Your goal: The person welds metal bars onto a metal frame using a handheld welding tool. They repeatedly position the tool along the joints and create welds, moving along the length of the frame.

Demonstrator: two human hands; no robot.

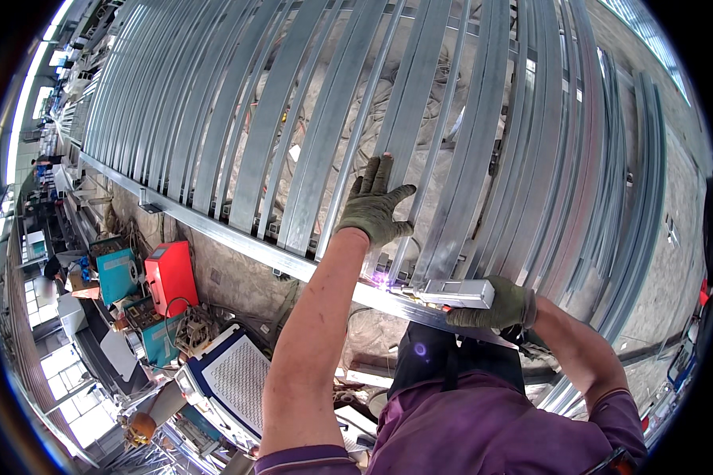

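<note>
Head view: right hand (495,305) grips the grey torch (461,293); hold it steady at the frame's near edge (285,262), spread left hand (378,207) steadying bars (413,111).

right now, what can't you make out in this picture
Underside of the tool: head view, hidden by its body and the right hand.
Rail at the tool's tip: head view, washed out by glare.
Far ends of the middle bars: head view, cut off by the top edge.

One head-worn fisheye looks steeply down from above the wearer's purple shirt (483,427), close over the near edge of the steel frame (214,227), facing across its bars (331,146) away from the wearer.
</note>
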